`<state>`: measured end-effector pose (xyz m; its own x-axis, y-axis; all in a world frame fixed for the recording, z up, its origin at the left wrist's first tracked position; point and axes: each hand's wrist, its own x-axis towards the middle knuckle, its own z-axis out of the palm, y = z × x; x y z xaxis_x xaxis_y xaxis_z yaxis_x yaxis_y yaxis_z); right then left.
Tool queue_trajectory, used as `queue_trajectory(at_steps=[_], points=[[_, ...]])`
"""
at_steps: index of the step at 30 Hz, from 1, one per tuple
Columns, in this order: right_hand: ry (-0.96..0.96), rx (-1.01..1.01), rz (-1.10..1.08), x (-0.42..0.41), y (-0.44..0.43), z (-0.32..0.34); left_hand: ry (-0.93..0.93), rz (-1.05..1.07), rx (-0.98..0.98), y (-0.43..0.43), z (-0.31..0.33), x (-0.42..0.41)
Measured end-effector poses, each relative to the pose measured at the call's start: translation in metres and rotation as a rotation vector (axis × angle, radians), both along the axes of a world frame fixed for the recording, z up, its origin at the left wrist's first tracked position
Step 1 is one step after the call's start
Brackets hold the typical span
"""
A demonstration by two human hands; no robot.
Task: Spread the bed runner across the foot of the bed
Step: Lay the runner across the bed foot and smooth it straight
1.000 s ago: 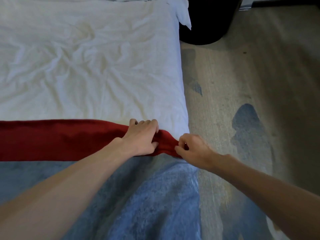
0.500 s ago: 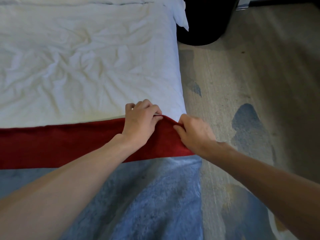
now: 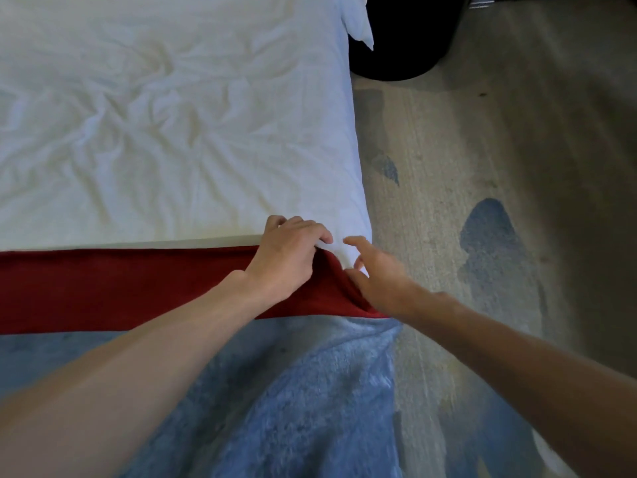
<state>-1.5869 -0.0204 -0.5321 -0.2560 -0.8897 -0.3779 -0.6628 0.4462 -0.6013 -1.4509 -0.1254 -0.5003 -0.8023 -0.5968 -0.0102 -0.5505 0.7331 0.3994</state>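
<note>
The red bed runner [image 3: 120, 288] lies as a flat band across the bed, between the creased white sheet [image 3: 172, 132] and a fluffy blue blanket [image 3: 310, 391]. My left hand [image 3: 289, 257] rests on the runner's far edge near its right end, fingers curled over the fabric there. Beside it, at the bed's right edge, my right hand [image 3: 382, 284] has its index finger stretched out and its fingers spread; its underside touches the runner's bunched right end. That end of the runner is rumpled between the two hands.
The bed's right edge drops to a beige carpet [image 3: 482, 150] with blue patches. A black round object [image 3: 403, 39] stands on the floor at the top right. A white fabric corner [image 3: 358, 25] hangs over the bed's edge near it.
Both hands have drawn the runner's right end up the bed, away from me. My right hand pinched the end before; its fingers have now spread open.
</note>
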Motion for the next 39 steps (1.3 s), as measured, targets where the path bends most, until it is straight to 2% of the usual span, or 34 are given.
queue_trajectory(at_steps=[3, 6, 8, 11, 14, 17, 20, 23, 25, 28, 31, 35, 37, 39], points=[[-0.049, 0.011, 0.123, -0.005, -0.002, 0.002, 0.048, 0.013, 0.001, 0.0, 0.006, 0.006], [-0.1, -0.008, 0.105, -0.003, 0.001, 0.003, 0.061, 0.013, -0.038, 0.0, 0.008, 0.015], [-0.05, 0.005, 0.088, -0.005, 0.002, 0.009, 0.084, 0.005, -0.067, 0.003, 0.01, 0.018], [0.211, -0.05, 0.1, -0.014, 0.0, 0.025, 0.142, 0.011, -0.11, 0.009, 0.011, 0.019], [0.591, -0.272, 0.114, -0.023, -0.009, 0.046, 0.187, 0.065, -0.134, 0.008, 0.012, 0.015], [0.725, -0.375, 0.098, -0.026, -0.019, 0.053, 0.168, 0.13, -0.158, 0.001, 0.01, 0.006], [0.637, -0.247, 0.068, -0.027, -0.023, 0.039, 0.023, 0.132, -0.182, -0.004, 0.004, 0.0], [0.355, 0.082, 0.095, -0.029, -0.018, 0.018, -0.092, 0.117, -0.209, -0.004, -0.005, 0.002], [0.223, 0.199, 0.142, -0.032, -0.012, 0.006, -0.113, 0.125, -0.228, -0.004, -0.008, 0.004], [0.286, 0.215, 0.173, -0.045, -0.002, 0.004, -0.087, 0.129, -0.243, -0.002, -0.008, 0.007], [0.464, 0.212, 0.18, -0.064, 0.002, 0.011, -0.056, 0.139, -0.235, 0.002, -0.006, 0.007], [0.729, 0.072, 0.117, -0.069, -0.007, 0.015, -0.063, 0.229, -0.194, -0.006, -0.004, -0.002], [0.664, 0.071, -0.009, -0.064, -0.014, 0.013, -0.128, 0.25, -0.178, -0.011, -0.006, -0.004], [0.48, 0.133, -0.095, -0.055, -0.015, 0.008, -0.206, 0.223, -0.168, -0.013, -0.009, -0.001]])
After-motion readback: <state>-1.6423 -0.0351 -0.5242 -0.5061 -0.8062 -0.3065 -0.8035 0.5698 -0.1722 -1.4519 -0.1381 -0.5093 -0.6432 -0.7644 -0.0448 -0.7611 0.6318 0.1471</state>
